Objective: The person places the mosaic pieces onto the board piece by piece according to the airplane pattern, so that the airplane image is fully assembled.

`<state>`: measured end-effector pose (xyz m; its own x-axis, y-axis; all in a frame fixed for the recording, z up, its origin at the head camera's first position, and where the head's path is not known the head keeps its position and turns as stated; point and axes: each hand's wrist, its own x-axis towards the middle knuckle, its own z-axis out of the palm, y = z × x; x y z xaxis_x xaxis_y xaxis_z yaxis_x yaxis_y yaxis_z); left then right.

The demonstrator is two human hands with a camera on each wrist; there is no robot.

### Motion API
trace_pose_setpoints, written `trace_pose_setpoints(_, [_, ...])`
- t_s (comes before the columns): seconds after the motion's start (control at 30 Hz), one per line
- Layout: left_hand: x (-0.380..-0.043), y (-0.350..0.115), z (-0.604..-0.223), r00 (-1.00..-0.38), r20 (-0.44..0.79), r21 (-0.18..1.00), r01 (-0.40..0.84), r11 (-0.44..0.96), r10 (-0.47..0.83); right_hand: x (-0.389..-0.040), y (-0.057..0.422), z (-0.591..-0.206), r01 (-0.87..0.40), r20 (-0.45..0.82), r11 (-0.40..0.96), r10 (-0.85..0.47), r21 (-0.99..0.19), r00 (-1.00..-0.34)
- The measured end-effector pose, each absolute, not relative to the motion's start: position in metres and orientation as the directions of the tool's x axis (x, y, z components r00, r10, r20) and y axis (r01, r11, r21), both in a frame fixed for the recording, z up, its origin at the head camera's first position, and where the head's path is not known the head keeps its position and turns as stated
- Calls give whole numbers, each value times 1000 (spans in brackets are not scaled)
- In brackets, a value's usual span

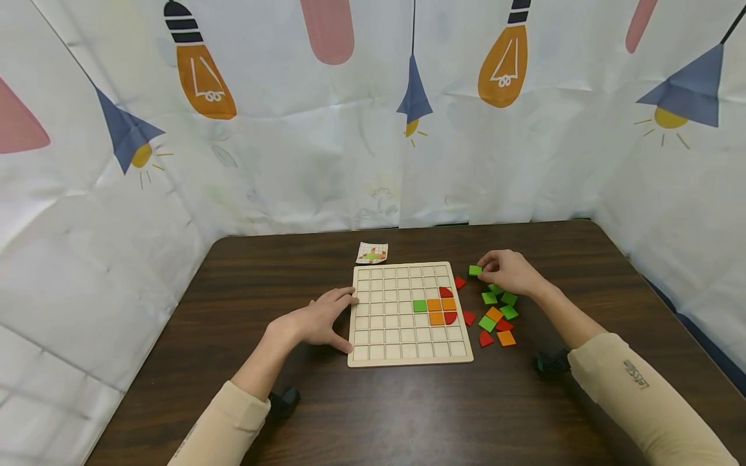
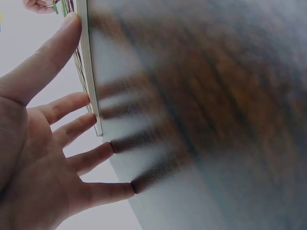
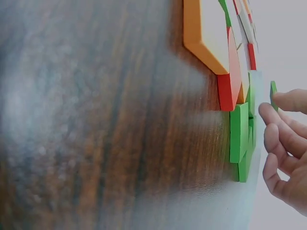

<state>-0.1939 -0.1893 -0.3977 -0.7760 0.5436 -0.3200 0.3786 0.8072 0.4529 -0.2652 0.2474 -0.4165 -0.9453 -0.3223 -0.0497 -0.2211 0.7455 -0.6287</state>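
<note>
A pale wooden grid board (image 1: 384,333) lies on the dark table. On its right side sit a green square tile (image 1: 419,306), several orange square tiles (image 1: 436,318) and two red quarter-round tiles (image 1: 451,318). My left hand (image 1: 319,318) rests at the board's left edge, fingers spread and straight, thumb (image 2: 45,60) touching the rim in the left wrist view. Right of the board's far corner, my right hand (image 1: 508,272) pinches a green square tile (image 1: 474,270) between thumb and fingers. In the right wrist view that tile (image 3: 273,95) is held above the table.
Loose green tiles (image 1: 509,312), orange tiles (image 1: 506,338) and red tiles (image 1: 486,338) lie scattered right of the board, some overlapping. A small printed pattern card (image 1: 372,253) lies behind the board. A patterned curtain (image 1: 326,168) hangs behind the table.
</note>
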Motion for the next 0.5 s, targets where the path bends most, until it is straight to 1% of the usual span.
trace_pose_setpoints(0.5, [-192,-189,-397,-775,-319,450,382,807,545,-250,233,-410,-267,-11,699,-366,-664,-930])
